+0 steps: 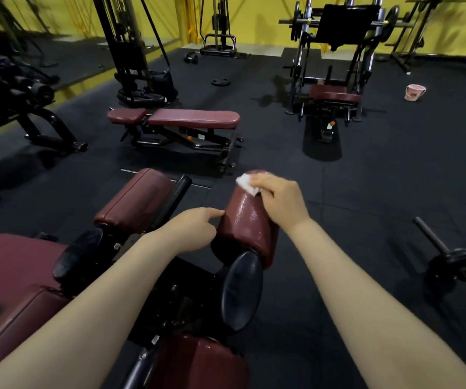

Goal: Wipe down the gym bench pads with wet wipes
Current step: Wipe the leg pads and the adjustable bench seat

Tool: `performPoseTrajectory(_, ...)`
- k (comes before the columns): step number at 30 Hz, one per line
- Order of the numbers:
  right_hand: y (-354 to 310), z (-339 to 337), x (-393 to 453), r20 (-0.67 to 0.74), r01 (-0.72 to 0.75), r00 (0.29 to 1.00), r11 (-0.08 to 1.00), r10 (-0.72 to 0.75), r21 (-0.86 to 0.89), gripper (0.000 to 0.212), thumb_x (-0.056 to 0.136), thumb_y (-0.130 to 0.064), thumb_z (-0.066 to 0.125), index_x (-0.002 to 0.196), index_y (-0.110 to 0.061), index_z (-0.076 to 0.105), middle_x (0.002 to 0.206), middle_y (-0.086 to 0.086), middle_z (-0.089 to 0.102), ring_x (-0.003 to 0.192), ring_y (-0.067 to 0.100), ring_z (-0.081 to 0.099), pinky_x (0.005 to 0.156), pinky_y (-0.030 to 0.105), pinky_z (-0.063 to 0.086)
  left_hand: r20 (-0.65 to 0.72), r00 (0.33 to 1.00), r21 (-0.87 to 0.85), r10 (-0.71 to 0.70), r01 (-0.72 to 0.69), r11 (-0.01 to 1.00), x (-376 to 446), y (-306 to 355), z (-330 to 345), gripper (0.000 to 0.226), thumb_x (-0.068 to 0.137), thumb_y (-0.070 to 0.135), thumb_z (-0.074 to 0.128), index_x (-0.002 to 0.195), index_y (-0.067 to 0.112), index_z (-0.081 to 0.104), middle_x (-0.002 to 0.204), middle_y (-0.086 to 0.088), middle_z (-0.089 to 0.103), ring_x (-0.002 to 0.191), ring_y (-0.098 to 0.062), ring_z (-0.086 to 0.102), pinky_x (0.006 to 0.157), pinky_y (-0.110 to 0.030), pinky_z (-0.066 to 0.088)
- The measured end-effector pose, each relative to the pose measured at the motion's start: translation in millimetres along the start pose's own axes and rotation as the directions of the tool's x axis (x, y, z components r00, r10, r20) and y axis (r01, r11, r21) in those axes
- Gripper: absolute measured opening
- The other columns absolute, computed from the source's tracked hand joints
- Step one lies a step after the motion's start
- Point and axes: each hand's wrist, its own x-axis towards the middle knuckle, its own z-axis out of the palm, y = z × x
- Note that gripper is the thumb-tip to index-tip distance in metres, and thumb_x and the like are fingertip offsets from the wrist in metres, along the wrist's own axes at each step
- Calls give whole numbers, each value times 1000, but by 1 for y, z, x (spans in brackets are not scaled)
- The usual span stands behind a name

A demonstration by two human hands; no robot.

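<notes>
Atop the maroon roller pad (247,220), right hand (281,200) grasping a white wipe (247,184), left hand (195,227) loosely curled beside it.

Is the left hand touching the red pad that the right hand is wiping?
Touching. In the head view the left hand has its index fingertip against the side edge of the red pad, with no gap visible.

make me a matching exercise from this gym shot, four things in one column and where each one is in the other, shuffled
Things:
1. wet wipe
2. pink bucket
3. barbell
4. weight plate

Places:
A. on the floor at far right, beside the near pads
B. flat on the floor behind the flat bench
C. under the right hand on top of the right pad
D. on the floor right of the far machine

Pairs: 1-C, 2-D, 3-A, 4-B
</notes>
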Motion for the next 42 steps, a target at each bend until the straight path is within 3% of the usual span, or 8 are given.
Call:
performPoseTrajectory(7,-27,-19,-80,278,417,860,903,-428,99,36,77,5,51,99,-8,77,112,2,72,115,8,61,106,23,41,-33,991,-19,127,-128,992,-8,7,7,69,87,0,44,151,26,38,155,4,40,141,-12,38,105,-15,27)
performPoseTrajectory(12,12,-14,8,71,174,984,977,-166,-127,39,80,-2,46,101,-12,77,111,1,73,110,19,66,101,23,43,-31,997,-30,66,-67,997,-11,9,6,68,88,3,42,151,31,38,154,6,42,137,-15,43,106,-21,33)
performPoseTrajectory(16,16,-13,19,-10,-96,995,995,96,-29,40,85,6,49,103,-17,77,113,-3,72,112,13,64,102,19,42,-15,1000,-13,28,-28,1000,-10,11,5,67,89,5,40,151,30,38,151,2,46,132,-22,49,103,-27,38)
performPoseTrajectory(24,-8,-27,-70,220,363,906,931,-361,33,46,73,11,54,105,-13,77,118,-5,69,117,8,61,105,25,44,1,996,131,91,-90,987,-5,-1,4,67,89,6,43,154,21,31,159,-4,34,148,-19,27,119,-33,23)
performPoseTrajectory(28,28,-20,-6,18,189,982,971,-188,-143,40,81,10,54,108,-10,75,116,2,71,112,20,65,102,34,48,0,983,109,183,-182,977,-7,10,10,73,89,5,41,156,25,24,163,6,22,150,-10,16,122,-30,15)
performPoseTrajectory(32,23,-10,2,-45,20,999,1000,-21,-21,38,85,9,51,106,-11,76,115,1,71,115,15,63,103,12,38,-6,990,109,143,-142,984,-5,12,14,69,92,10,42,157,25,23,162,6,24,149,-14,23,121,-29,20)
performPoseTrajectory(39,-9,-25,-78,191,351,911,930,-366,110,43,75,16,54,103,-9,77,115,0,71,115,11,63,103,26,46,26,999,34,39,-40,999,-1,4,6,66,91,6,42,154,26,32,157,2,37,144,-16,34,113,-24,27)
performPoseTrajectory(42,13,-21,-27,94,291,954,955,-285,-59,42,77,12,53,104,-9,76,113,1,72,109,16,66,101,26,47,50,999,61,3,-6,998,-1,5,6,65,91,8,41,153,28,35,152,0,45,138,-20,42,106,-26,33)
